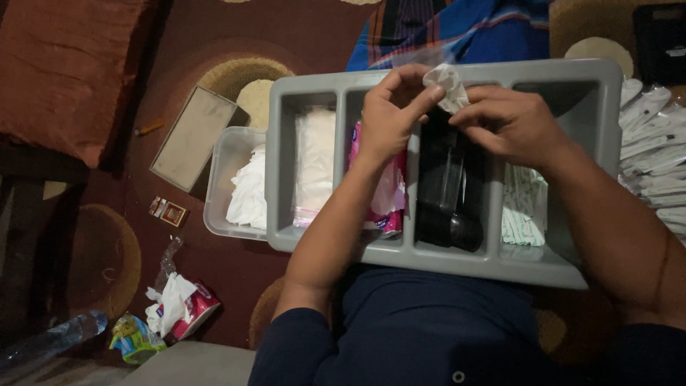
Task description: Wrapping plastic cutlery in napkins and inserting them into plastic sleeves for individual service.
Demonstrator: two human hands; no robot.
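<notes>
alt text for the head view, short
Both hands, left hand and right hand, pinch a small white tissue over a grey divided tray on the person's lap. Its compartments hold white packets, pink packs and black plastic spoons.

Divided tray (572,268) sits on the person's lap, four compartments side by side. Left to right: flat packets (316,161), tissue pack (389,196), cutlery (450,200), wrapped sachets (524,211). Left hand (393,114) and right hand (507,118) meet over the tray's far edge, pinching a napkin (446,84). Tub (221,179) butts against the tray's left side. Flat box (193,139) on the carpet further left.
</notes>
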